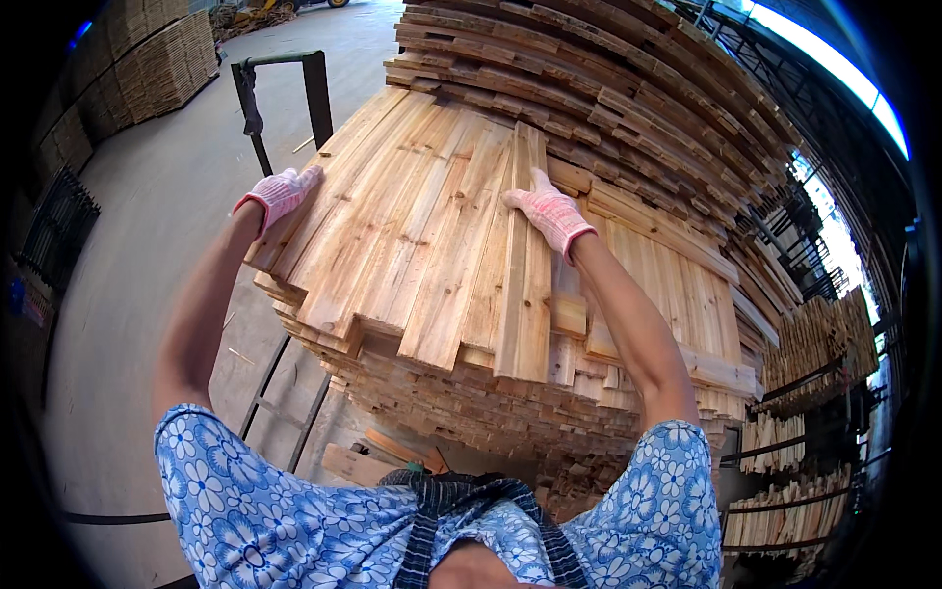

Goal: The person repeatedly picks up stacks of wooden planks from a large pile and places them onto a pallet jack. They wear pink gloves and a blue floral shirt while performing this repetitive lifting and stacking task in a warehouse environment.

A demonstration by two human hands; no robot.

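A row of pale, knotty wooden boards (432, 226) lies side by side on top of a stack, its near ends uneven. My left hand (285, 194), in a pink and white knitted glove, rests at the row's left edge with its fingers stretched along the outer board. At the right side of the row, my right hand (552, 213), gloved alike, holds a long wooden board (523, 294). Its thumb lies over the top face; the other fingers are partly hidden at the board's right side. This board sits slightly higher than those left of it.
A tall stack of rough boards (589, 88) rises behind the row. Right of the row lie more boards (667, 285), some crosswise. A dark metal frame (316, 98) stands beyond my left hand. Bundled wood (785, 491) sits at right, and stacked timber (162, 69) at far left.
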